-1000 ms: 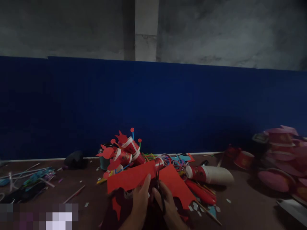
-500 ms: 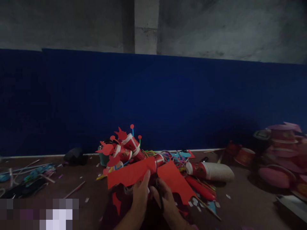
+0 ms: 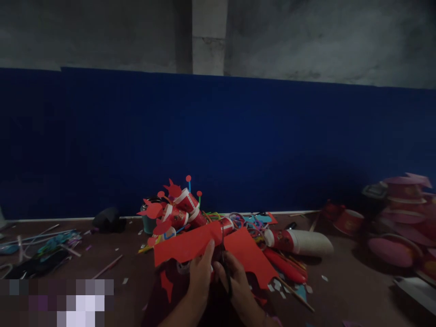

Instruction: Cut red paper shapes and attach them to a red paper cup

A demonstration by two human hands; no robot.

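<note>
My left hand [image 3: 200,276] pinches the near edge of a red paper sheet [image 3: 190,243] with a jagged cut border. My right hand [image 3: 235,284] is closed round dark scissors [image 3: 225,265], whose blades stand in a slit at the sheet's middle. The right half of the sheet [image 3: 250,259] slopes down to the right. Both hands are low in the centre, over a dim brown table [image 3: 340,295].
Behind the sheet lies a heap of red paper-cup figures [image 3: 179,211] with coloured straws. A stack of paper cups [image 3: 299,243] lies on its side to the right. Pink and red items [image 3: 398,222] pile at far right. Sticks and scraps [image 3: 44,247] litter the left. A blue wall panel [image 3: 218,141] stands behind.
The view has tilted up a little. The hands, sheet and scissors keep nearly the same pose; the slit looks about the same.
</note>
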